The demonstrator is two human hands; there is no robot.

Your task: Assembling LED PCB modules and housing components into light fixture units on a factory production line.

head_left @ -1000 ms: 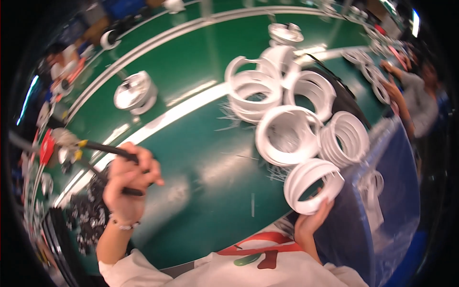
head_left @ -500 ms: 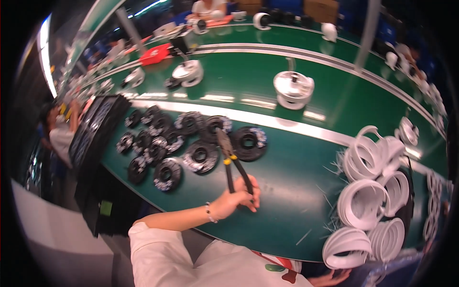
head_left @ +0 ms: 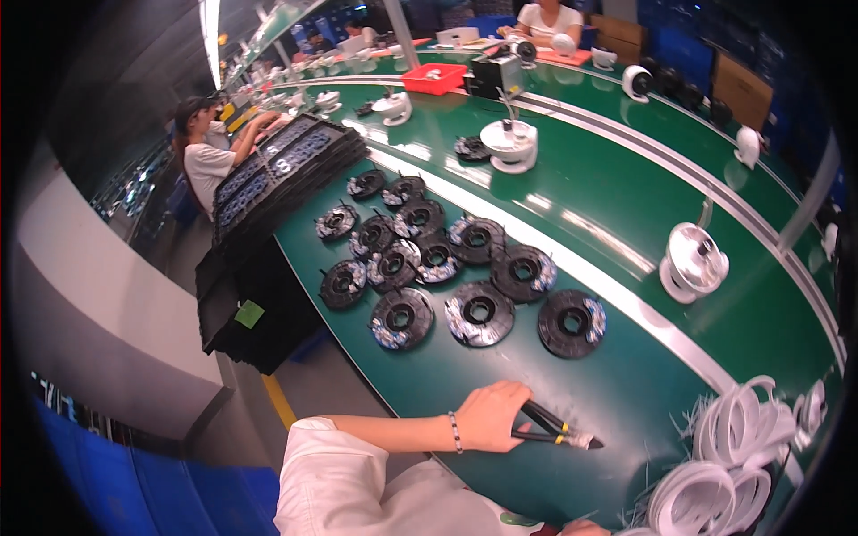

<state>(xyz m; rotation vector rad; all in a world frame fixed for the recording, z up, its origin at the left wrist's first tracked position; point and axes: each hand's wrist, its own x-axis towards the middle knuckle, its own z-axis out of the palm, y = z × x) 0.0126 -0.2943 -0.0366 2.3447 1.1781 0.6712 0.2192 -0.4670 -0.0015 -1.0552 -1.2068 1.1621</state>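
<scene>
My left hand (head_left: 496,416) is closed around the black handles of a pair of pliers (head_left: 561,429) with yellow bands. The handles are spread apart, and the pointed metal jaws point right, low over the green bench. Only a small part of my right hand (head_left: 585,529) shows at the lower edge; its fingers cannot be made out. Beyond the left hand lie several round black discs (head_left: 572,323), each with a hole in the middle and small pale and blue parts along one side. White plastic rings (head_left: 688,500) are heaped to the right of the pliers, beside thin white strands.
Stacked black trays (head_left: 286,170) stand at the left end of the bench, near a seated co-worker (head_left: 210,161). Past a metal rail runs a green line bearing white round housings (head_left: 693,259) and a red tray (head_left: 435,79). Another person (head_left: 547,22) sits across it.
My view has swung left. My left hand has drawn the pliers away from the discs toward the rings, and the jaws now point right instead of away from me. Less of my right hand shows.
</scene>
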